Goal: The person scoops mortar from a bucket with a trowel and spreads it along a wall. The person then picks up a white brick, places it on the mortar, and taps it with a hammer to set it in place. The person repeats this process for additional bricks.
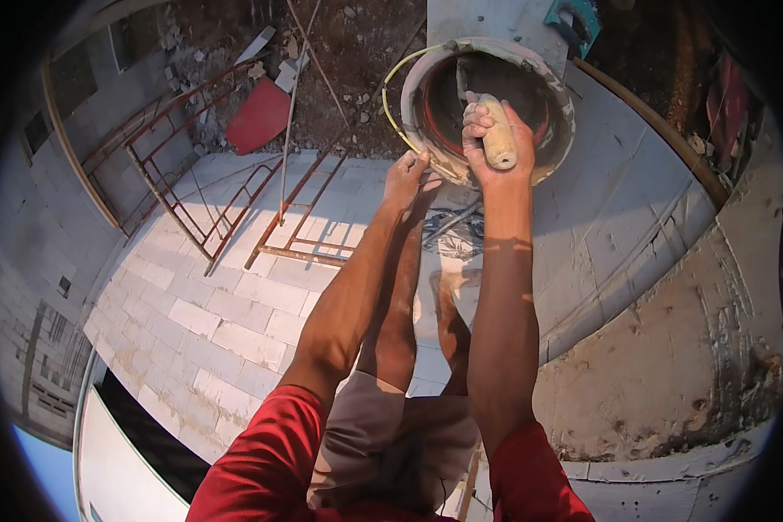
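The right hand (pixel 522 150) closes its fingers around a yellowish-handled tool (pixel 498 139), over the mouth of the smeared bucket (pixel 558 157). The left hand (pixel 404 183) bends its fingers beside the rim; their grip I cannot tell. Behind lies a pale surface (pixel 470 19); leftward, a rusty frame (pixel 181 215), pale blocks (pixel 248 344) and rubbly earth (pixel 361 74).

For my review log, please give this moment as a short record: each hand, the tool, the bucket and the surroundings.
Left hand: at the bucket rim, by its yellow handle; grip unclear
Right hand: closed around the tool
Tool: pale grip, far end inside the bucket
Bucket: round, smeared rim
Left side: reddish metal frames, pale blocks
Upper left: red piece on rubble
Top right: teal item
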Tool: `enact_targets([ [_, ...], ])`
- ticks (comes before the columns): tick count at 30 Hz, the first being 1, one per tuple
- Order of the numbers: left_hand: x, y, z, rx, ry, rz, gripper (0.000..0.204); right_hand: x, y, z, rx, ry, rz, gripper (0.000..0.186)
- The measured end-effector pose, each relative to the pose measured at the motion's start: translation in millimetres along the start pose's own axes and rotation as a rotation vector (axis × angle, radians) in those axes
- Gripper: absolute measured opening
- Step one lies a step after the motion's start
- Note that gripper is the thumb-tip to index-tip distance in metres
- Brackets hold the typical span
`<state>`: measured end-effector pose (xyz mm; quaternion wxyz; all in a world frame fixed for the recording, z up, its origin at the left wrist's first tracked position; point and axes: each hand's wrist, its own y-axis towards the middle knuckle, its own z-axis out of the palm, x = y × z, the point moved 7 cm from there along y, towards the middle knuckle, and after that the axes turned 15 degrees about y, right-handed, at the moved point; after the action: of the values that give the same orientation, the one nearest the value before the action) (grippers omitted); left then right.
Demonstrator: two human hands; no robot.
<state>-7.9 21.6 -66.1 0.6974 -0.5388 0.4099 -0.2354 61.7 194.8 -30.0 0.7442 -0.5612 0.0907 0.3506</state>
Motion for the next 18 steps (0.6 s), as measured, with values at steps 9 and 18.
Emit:
enact_targets([
  [9,12,7,16,-0.035,0.062,0.015,0.041,43,-103,-2,-0.527,-0.89,-0.317,0.023],
  [18,2,7,5,-0.158,0.343,0.123,0.037,-50,25,53,-0.367,-2.779,-0.238,0.029],
])
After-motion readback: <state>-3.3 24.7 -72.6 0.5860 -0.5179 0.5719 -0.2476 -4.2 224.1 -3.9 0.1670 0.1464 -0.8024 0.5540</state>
